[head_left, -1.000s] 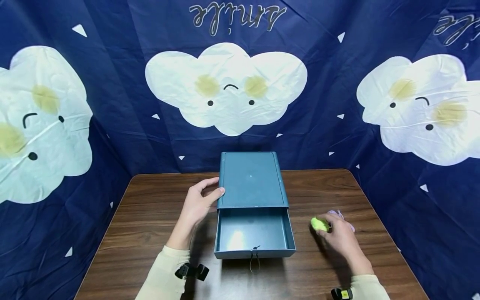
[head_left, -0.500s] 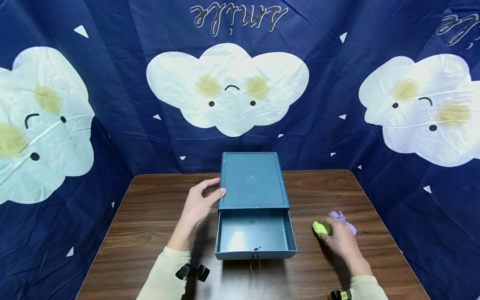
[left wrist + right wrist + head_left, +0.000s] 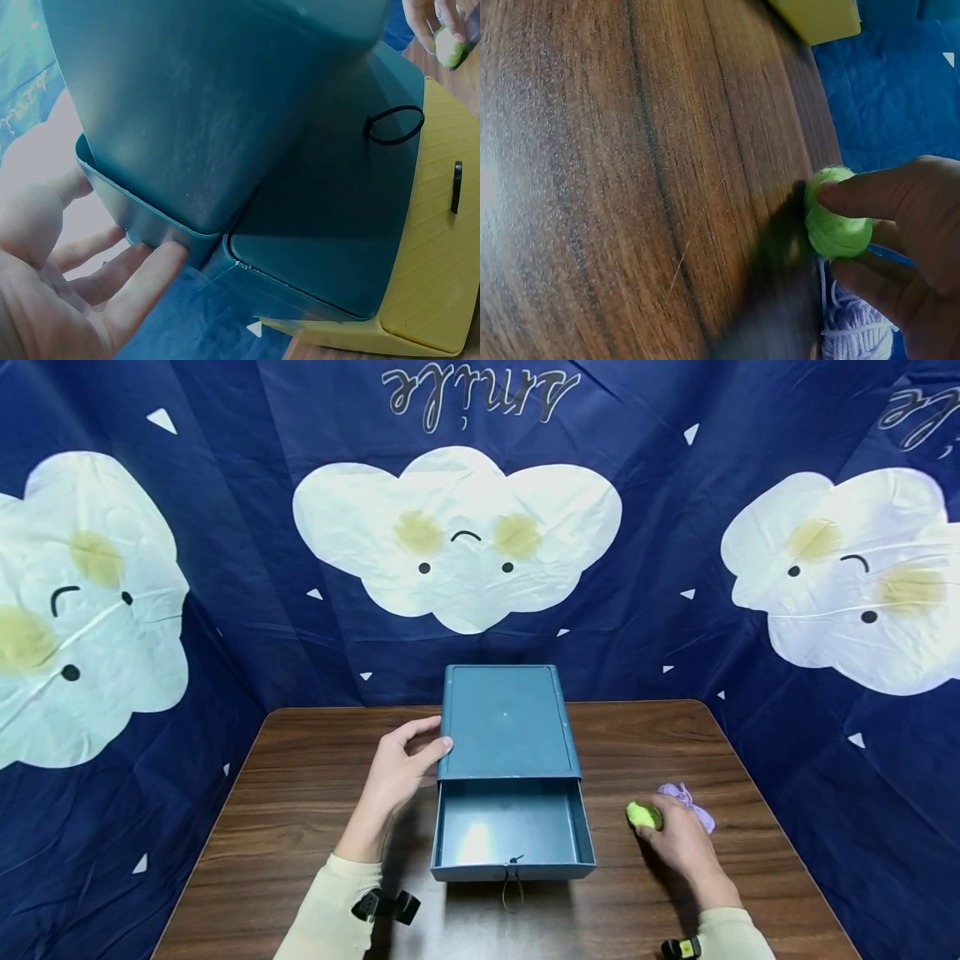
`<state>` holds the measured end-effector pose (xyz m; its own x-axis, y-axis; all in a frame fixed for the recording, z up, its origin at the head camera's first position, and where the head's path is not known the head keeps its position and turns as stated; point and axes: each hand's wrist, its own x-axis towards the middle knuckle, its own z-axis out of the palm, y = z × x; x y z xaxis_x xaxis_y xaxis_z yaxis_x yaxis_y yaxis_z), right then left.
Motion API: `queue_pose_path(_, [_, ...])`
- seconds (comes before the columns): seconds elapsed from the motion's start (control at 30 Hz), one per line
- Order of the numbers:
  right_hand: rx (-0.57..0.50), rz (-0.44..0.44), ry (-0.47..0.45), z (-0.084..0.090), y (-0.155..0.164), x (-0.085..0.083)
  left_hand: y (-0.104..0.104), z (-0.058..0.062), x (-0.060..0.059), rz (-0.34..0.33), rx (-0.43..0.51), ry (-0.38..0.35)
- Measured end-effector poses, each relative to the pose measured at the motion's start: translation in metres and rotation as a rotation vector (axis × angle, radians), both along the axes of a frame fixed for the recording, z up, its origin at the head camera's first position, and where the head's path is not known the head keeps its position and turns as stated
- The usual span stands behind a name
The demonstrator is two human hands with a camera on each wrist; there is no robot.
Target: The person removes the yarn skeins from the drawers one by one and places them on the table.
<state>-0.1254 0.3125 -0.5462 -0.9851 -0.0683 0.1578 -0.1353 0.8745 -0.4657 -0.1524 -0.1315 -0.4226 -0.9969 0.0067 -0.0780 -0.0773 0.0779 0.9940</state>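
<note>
Rightward, right hand (image 3: 675, 839) pinches green yarn ball (image 3: 642, 815) beside open drawer (image 3: 510, 827).

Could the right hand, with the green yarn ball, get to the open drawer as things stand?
Probably yes. The right hand pinches the green yarn ball just right of the open drawer, whose tray shows nothing inside; only bare table lies between.

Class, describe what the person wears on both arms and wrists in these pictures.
Both arms are in pale cream long sleeves: left sleeve, right sleeve. A small black device is strapped at each wrist: the left device and the right device, which bears a yellow mark. The hands are bare.
</note>
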Motion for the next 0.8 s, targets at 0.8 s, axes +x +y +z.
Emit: queue_pose_path(0.8, [-0.059,0.07,0.338,0.068,-0.036,0.023,0.002,0.002,0.0,-0.002,0.015,0.002])
